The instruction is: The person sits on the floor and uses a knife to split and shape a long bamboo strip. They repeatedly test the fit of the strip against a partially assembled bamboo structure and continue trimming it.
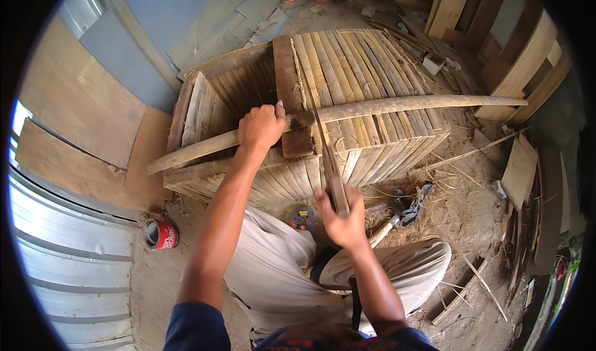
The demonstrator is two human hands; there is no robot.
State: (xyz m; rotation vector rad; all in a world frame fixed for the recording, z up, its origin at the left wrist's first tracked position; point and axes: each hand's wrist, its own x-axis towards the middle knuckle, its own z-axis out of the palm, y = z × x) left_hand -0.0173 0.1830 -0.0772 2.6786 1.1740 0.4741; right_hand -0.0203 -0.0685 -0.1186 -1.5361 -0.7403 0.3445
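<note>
My left hand (264,127) is closed around a long, slightly curved wooden strip (397,106) that lies across a box (391,146) made of narrow wooden slats. In my closed right hand (344,219) is the handle of a handsaw (329,149), its thin blade seen nearly edge-on. That blade points away from me and crosses the strip just right of a brown board (290,90) on the box top. Whether its teeth have cut into the wood cannot be made out. Left of the board the box top is open, showing its slatted inside.
A red can (162,234) stands on the ground at the left. Near my knees lie a round black-and-red object (302,217) and a wooden-handled tool (386,230) with a dark head. Scrap boards (520,171) and sticks are strewn at the right; corrugated metal (74,270) borders the left.
</note>
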